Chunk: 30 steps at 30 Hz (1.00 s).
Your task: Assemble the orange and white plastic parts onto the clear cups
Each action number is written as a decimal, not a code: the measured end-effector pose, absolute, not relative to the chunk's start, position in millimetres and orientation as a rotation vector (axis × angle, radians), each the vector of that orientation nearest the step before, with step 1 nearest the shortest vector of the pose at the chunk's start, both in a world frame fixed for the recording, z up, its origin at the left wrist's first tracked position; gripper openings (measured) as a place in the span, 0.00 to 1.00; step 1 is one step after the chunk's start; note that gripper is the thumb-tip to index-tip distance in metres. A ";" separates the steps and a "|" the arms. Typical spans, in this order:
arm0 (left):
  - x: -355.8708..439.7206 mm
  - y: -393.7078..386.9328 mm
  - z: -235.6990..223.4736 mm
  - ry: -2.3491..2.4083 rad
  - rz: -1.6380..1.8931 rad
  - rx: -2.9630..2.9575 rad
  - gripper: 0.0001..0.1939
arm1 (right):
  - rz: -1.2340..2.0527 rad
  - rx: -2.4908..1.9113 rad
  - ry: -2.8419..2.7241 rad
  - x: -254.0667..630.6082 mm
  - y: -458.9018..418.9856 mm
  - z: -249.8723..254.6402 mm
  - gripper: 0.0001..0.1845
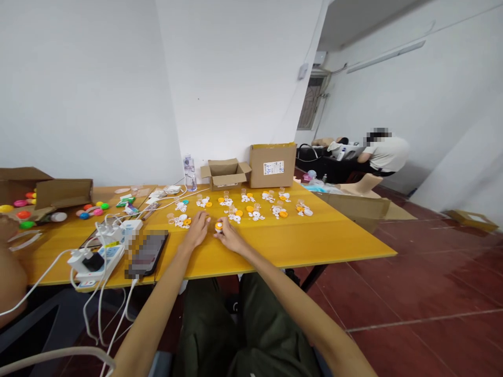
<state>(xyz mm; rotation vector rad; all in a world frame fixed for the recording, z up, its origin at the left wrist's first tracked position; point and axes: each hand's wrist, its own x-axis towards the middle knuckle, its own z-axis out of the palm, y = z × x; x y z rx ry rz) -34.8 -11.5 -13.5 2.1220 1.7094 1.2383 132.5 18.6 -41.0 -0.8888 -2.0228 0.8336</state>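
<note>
My right hand (231, 239) is closed around a small round white-and-orange plastic piece (219, 226), just above the table's front half. To its left, my left hand (196, 230) rests low over the tabletop with its fingers loosely stretched and nothing visible in them. Close by the left hand lies a cluster of white parts with an orange disc (187, 222). Several similar clusters spread behind both hands, each with small white pieces, a clear cup (250, 193) and a coloured disc such as this orange one (283, 214).
Behind the parts stand an open carton (226, 180), a taller cardboard box (272, 166) and a water bottle (190, 174). Power strips (104, 261) with cables and a tablet (148, 253) lie left. Another person's arm (11, 267) is at far left; a seated person (387, 152) is behind right.
</note>
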 end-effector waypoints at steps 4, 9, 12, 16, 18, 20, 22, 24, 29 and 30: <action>-26.2 -27.5 -0.8 1.482 1.109 2.287 0.17 | 0.836 -0.869 -1.967 122.1 22.8 -39.0 0.22; -22.3 -32.0 3.0 1.347 1.045 2.375 0.16 | 0.837 -0.845 -1.915 123.4 22.1 -42.5 0.34; -22.8 -28.9 0.4 1.386 1.074 2.310 0.16 | 0.856 -0.830 -1.907 126.1 21.9 -43.7 0.33; -23.2 -25.4 -0.6 1.435 1.139 2.102 0.16 | 0.875 -0.850 -1.846 129.9 22.3 -44.2 0.26; -23.0 -24.7 0.8 1.399 1.150 2.022 0.17 | 0.892 -0.871 -1.791 130.6 22.8 -44.6 0.22; -23.0 -24.2 2.4 1.367 1.149 1.985 0.16 | 0.931 -0.874 -1.750 130.1 23.1 -44.4 0.18; -23.3 -23.4 3.1 1.364 1.147 1.956 0.16 | 0.984 -0.844 -1.727 129.2 22.7 -43.1 0.15; -23.8 -22.3 2.3 1.378 1.145 1.914 0.16 | 1.024 -0.796 -1.719 128.8 21.4 -40.4 0.12; -24.2 -19.8 -1.2 1.378 1.150 1.835 0.19 | 0.929 -0.765 -1.763 131.7 17.2 -32.9 0.08; -24.2 -19.6 -1.5 1.374 1.155 1.825 0.19 | 0.891 -0.767 -1.778 132.3 16.8 -32.4 0.08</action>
